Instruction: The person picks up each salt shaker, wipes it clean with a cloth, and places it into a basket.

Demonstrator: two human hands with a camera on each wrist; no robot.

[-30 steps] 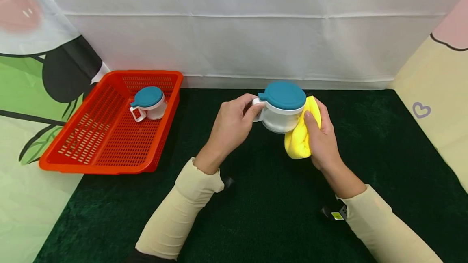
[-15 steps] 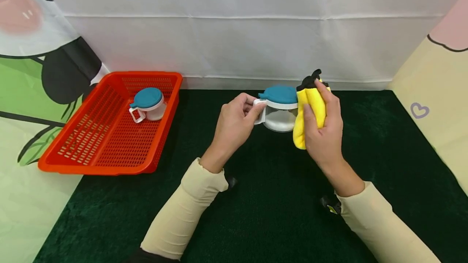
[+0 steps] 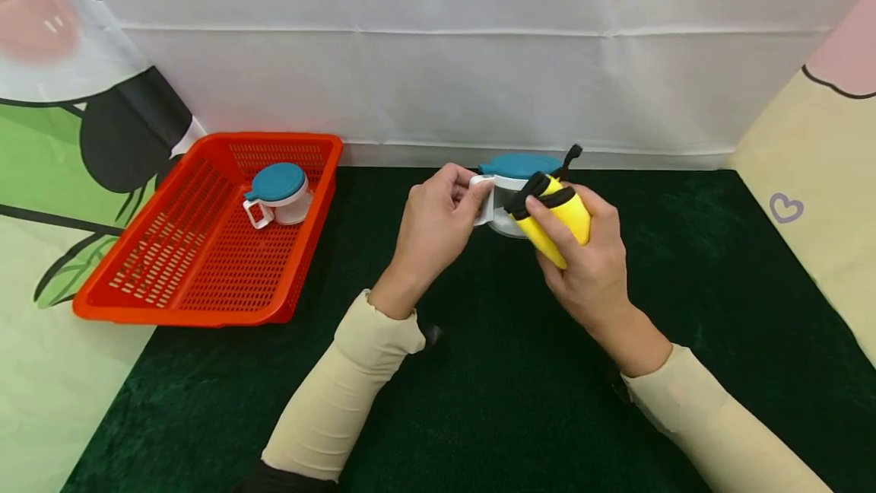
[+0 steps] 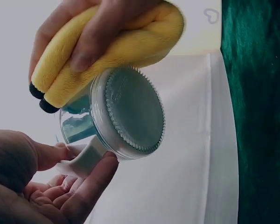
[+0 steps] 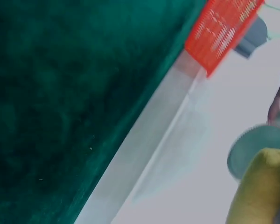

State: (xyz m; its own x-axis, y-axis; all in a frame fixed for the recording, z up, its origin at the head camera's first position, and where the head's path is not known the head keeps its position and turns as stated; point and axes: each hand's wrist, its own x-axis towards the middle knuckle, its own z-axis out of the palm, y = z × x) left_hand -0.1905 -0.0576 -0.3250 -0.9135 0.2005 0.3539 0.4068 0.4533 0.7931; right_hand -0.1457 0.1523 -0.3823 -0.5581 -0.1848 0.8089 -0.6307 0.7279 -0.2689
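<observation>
A clear glass jar [image 4: 135, 112] with a blue lid [image 3: 522, 165] and a white handle [image 3: 483, 201] is held up above the green cloth. My left hand [image 3: 434, 230] pinches the handle between thumb and fingers. In the left wrist view the jar's round ridged base faces the camera. My right hand [image 3: 588, 265] grips a folded yellow cloth [image 4: 144, 42] with black edging and presses it against the jar's side. In the head view the cloth and hand cover the jar's right part. The right wrist view catches only the jar's base and part of the yellow cloth.
A red plastic basket [image 3: 287, 280] stands at the left on the dark green cloth [image 3: 493, 386]. Inside it is a second jar [image 3: 277, 192] with a blue lid and white handle. A white sheet [image 3: 438, 82] hangs behind.
The right hand and yellow cloth have gone from the jar's right side round to its front, and the hand has turned. The jar has tilted slightly; the left hand keeps its hold on the handle.
</observation>
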